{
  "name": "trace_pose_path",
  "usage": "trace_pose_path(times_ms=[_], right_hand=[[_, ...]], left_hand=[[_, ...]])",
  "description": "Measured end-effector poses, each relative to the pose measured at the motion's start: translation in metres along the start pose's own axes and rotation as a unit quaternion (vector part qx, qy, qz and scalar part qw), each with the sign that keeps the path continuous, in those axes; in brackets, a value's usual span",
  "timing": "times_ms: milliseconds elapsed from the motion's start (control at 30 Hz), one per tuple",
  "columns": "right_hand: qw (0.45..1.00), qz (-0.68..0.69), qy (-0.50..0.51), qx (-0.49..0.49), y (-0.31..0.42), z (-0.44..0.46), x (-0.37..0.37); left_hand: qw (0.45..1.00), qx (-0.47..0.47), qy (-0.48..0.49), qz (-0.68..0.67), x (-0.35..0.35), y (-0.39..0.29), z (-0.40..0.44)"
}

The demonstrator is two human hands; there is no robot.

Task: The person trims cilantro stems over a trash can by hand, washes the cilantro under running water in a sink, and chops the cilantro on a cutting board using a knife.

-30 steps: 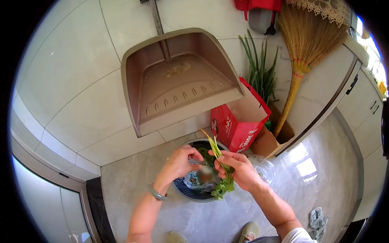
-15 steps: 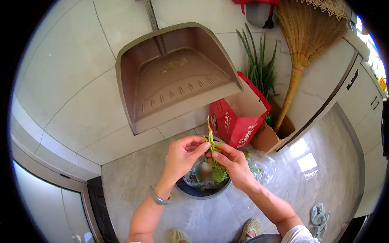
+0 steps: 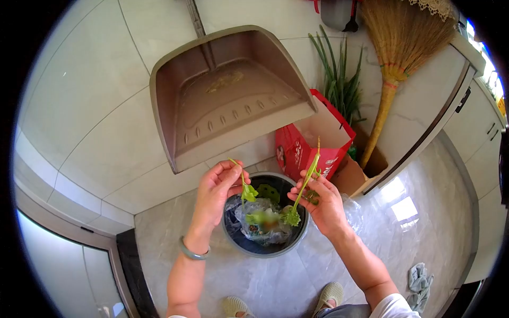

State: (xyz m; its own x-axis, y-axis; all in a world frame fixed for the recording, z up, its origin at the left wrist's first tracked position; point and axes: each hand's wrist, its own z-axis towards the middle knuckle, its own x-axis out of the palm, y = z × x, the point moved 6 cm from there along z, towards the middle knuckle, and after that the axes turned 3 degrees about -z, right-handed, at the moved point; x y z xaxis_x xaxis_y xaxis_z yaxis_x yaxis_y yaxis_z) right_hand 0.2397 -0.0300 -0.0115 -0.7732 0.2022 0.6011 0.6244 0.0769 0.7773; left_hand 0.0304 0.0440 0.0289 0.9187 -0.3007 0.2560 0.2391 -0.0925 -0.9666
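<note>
Between finger and thumb, my left hand [image 3: 218, 192] pinches a small green sprig [image 3: 247, 191] with a leafy end hanging down. My right hand [image 3: 322, 202] is closed on a leafy green stalk [image 3: 300, 192], its thin root end pointing up and its leaves low. The hands are apart, on either side of a round dark bin [image 3: 266, 254]. Inside the bin lie crumpled clear plastic [image 3: 265, 233] and green leaves [image 3: 269, 193]; part of the contents is blurred.
A large brown dustpan [image 3: 233, 100] hangs ahead. Behind my right hand stand a red paper bag [image 3: 297, 151], long green leaves [image 3: 339, 85], a cardboard box [image 3: 350, 177] and a straw broom [image 3: 386, 106]. A grey cloth [image 3: 419, 286] lies at right.
My hands were together at the stalk and have moved apart, left and right. A small sprig is now separate in my left hand. The bin shows more fully between them.
</note>
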Motion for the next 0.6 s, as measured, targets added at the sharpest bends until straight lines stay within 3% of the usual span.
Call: trace_pose_path(times_ms=[600], right_hand=[[0.998, 0.056, -0.001, 0.034, 0.009, -0.005, 0.004]], left_hand=[[0.994, -0.053, -0.034, -0.089, -0.020, 0.002, 0.002]])
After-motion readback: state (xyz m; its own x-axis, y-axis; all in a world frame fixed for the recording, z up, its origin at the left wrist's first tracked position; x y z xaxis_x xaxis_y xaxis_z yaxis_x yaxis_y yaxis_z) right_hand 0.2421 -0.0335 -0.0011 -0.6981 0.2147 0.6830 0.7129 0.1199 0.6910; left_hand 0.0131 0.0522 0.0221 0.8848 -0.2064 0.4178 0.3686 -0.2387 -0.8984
